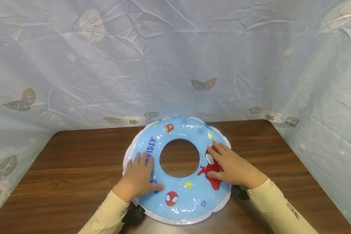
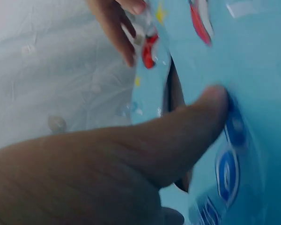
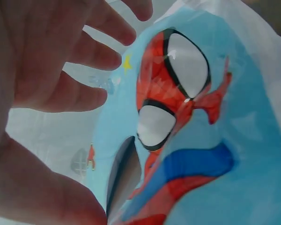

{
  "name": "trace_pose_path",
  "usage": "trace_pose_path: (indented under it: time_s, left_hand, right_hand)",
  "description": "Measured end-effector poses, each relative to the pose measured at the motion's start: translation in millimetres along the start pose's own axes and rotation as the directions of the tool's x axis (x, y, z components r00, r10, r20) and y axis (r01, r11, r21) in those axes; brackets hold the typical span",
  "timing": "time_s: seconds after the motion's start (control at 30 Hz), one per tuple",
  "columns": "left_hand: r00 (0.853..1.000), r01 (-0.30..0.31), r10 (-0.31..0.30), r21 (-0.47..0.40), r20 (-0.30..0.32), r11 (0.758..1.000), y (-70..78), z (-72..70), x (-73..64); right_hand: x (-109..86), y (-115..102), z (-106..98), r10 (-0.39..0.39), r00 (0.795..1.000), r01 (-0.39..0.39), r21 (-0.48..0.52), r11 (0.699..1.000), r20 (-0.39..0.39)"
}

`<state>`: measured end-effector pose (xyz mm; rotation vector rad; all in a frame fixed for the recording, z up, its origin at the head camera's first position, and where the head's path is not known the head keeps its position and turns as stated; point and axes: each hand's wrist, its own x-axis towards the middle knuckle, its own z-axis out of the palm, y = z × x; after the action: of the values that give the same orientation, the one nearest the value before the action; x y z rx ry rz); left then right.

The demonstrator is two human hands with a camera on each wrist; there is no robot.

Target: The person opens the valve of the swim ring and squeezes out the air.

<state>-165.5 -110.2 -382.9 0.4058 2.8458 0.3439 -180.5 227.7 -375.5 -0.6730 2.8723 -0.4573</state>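
A light-blue inflatable swim ring (image 1: 190,203) with a white edge lies flat on the table, printed with red cartoon figures, yellow stars and blue lettering. On its left side rests my left hand (image 1: 138,178), fingers spread over the lettering; in the left wrist view the thumb (image 2: 210,101) touches the blue surface. My right hand (image 1: 235,164) is over the ring's right side, at the red spider figure (image 1: 213,178), its fingers spread and slightly bent. From the right wrist view, the right fingers (image 3: 96,51) appear held just off the printed figure (image 3: 173,89).
The brown wooden table (image 1: 76,162) shows through the ring's round hole and on both sides. A wrinkled pale-blue cloth (image 1: 163,65) with leaf prints hangs behind the table and along its left and right sides.
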Motion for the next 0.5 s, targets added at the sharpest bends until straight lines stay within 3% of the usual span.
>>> trace_pose_path:
  time_s: [0.23,0.5]
  left_hand:
    - [0.998,0.051,-0.048,-0.076,0.037,0.996,12.8,-2.8,-6.0]
    - [0.994,0.076,-0.072,-0.051,0.078,0.996,14.8,2.2,-5.7]
  right_hand:
    - [1.3,3,2,0.049,0.997,-0.05,0.018,0.999,0.056]
    - [4.4,6,8,0.099,0.985,-0.105,0.033,0.994,0.143]
